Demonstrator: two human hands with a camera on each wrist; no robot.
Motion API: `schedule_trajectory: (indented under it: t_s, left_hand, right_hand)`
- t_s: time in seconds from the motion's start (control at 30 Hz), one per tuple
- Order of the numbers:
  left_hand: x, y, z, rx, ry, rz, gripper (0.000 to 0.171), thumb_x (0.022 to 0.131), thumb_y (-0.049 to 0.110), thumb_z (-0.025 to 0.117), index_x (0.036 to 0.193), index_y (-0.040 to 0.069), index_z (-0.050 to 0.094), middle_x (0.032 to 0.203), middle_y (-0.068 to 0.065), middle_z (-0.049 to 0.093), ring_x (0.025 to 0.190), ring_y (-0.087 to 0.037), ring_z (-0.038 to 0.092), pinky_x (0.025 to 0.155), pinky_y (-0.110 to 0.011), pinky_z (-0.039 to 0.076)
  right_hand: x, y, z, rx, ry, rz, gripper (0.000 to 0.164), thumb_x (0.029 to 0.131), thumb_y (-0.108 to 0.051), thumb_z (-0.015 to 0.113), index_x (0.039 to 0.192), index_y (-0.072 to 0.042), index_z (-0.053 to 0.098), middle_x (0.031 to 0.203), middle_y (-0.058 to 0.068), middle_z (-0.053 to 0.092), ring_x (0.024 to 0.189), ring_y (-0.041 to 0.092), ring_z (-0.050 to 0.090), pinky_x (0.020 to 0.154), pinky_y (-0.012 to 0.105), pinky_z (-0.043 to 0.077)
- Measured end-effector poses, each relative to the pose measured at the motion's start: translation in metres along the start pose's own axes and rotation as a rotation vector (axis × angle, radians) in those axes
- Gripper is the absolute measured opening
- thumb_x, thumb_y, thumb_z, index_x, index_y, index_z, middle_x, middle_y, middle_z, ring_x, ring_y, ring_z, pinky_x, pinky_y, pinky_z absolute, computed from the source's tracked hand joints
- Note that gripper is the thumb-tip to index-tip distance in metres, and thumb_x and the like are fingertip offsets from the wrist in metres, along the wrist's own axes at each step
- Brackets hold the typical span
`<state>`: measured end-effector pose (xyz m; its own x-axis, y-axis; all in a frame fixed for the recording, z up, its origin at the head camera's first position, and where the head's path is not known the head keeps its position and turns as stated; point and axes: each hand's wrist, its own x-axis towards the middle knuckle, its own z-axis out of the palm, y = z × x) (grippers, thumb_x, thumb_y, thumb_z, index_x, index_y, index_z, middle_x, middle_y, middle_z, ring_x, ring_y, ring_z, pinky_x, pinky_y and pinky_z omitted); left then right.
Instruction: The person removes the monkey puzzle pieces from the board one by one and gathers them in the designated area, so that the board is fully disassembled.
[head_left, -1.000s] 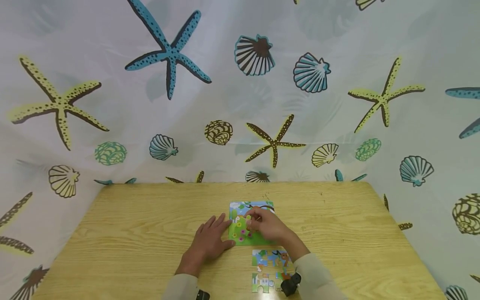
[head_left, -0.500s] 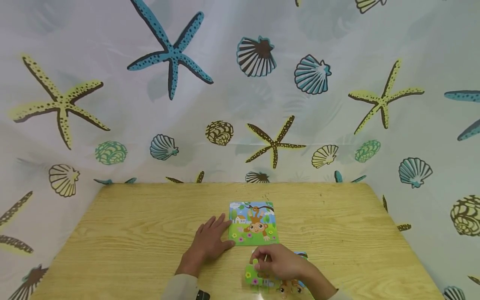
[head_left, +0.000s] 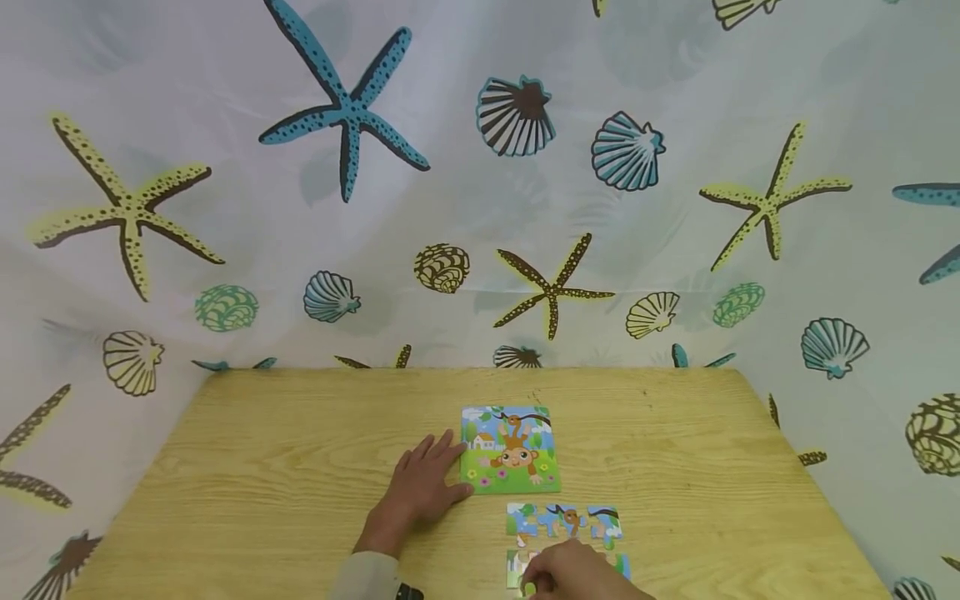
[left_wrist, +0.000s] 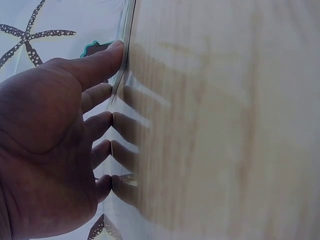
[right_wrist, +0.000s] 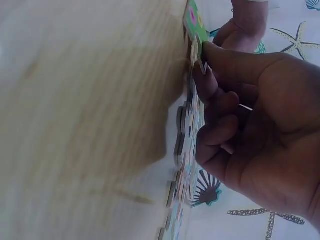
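While left hand (head_left: 422,483) stays flat, right hand (head_left: 573,577) has withdrawn to loose pieces (head_left: 562,521)

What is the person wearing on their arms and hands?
Both hands are bare: left hand, right hand. The left arm wears a light beige long sleeve, with a small black device at the wrist. No rings or gloves show.

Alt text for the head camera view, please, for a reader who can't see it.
On a wooden table, the left hand lies flat beside a monkey picture card, while the right hand pinches a green puzzle piece over loose puzzle pieces at the near edge. A starfish-and-shell curtain hangs behind.
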<state>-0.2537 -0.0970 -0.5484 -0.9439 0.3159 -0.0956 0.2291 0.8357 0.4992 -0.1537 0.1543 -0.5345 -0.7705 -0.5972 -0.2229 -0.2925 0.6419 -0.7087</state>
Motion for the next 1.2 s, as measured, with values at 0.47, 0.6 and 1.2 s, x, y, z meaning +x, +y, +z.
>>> schedule_trajectory:
  t_s: [0.47, 0.6, 1.2]
  left_hand:
    - [-0.002, -0.001, -0.003, -0.003, -0.011, -0.014, 0.063, 0.092, 0.040, 0.063, 0.146, 0.016, 0.044, 0.160, -0.010, 0.027, 0.148, -0.038, 0.020, 0.118, -0.063, 0.013]
    - [-0.003, 0.000, -0.003, -0.003, -0.012, -0.028, 0.063, 0.091, 0.040, 0.064, 0.146, 0.017, 0.044, 0.160, -0.009, 0.027, 0.148, -0.038, 0.019, 0.119, -0.062, 0.013]
    - [-0.003, 0.003, -0.005, -0.013, -0.022, -0.037, 0.062, 0.091, 0.040, 0.064, 0.146, 0.017, 0.045, 0.160, -0.009, 0.027, 0.149, -0.038, 0.018, 0.119, -0.062, 0.012]
  right_hand:
    - [0.005, -0.006, -0.013, -0.157, 0.195, -0.244, 0.005, 0.088, -0.015, 0.069, 0.086, -0.014, 0.074, 0.078, -0.011, 0.065, 0.065, -0.010, 0.049, 0.060, 0.010, 0.047]
    - [0.014, -0.012, -0.038, -0.280, 0.257, -0.154, 0.013, 0.088, -0.021, 0.070, 0.099, -0.014, 0.074, 0.088, -0.008, 0.063, 0.073, -0.002, 0.054, 0.064, 0.013, 0.047]
    - [0.098, 0.019, -0.053, -0.390, 0.263, -0.016, 0.047, 0.086, -0.029, 0.074, 0.126, -0.006, 0.064, 0.111, 0.006, 0.056, 0.095, 0.019, 0.057, 0.082, 0.033, 0.053]
